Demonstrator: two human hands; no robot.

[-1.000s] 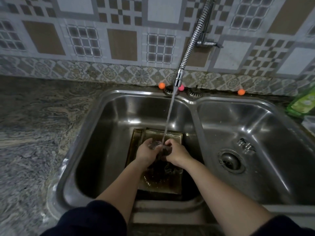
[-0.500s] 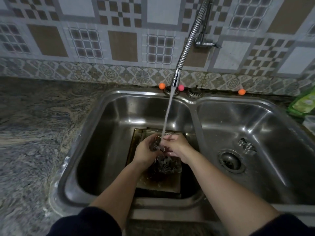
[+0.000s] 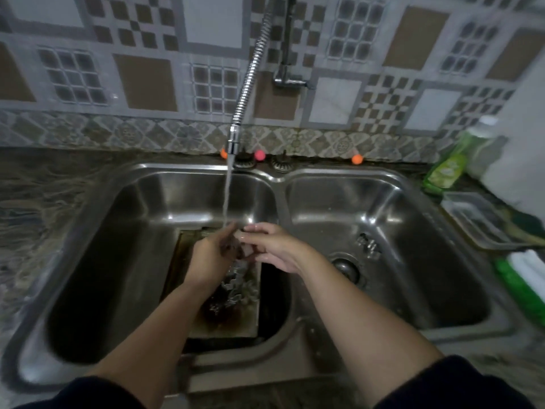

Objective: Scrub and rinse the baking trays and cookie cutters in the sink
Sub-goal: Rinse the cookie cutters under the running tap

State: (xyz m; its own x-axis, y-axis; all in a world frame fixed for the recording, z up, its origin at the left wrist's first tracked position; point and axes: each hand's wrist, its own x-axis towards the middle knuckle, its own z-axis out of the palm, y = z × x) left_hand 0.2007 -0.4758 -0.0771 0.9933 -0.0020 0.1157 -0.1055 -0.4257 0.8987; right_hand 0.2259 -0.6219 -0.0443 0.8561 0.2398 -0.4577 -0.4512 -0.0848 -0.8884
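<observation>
Under the running water (image 3: 226,199), the left hand (image 3: 211,255) and right hand (image 3: 275,249) together pinch a small cookie cutter (image 3: 246,250) above the baking tray (image 3: 182,261). It is probably light, stiff and slippery; gripping its rim seems safest.

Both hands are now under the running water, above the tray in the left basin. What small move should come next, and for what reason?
Probably turn the small item between the hands so the stream reaches its other side. The left hand and right hand meet right under the water stream, over the dirty baking tray in the left basin. What they hold is too blurred to name.
</observation>
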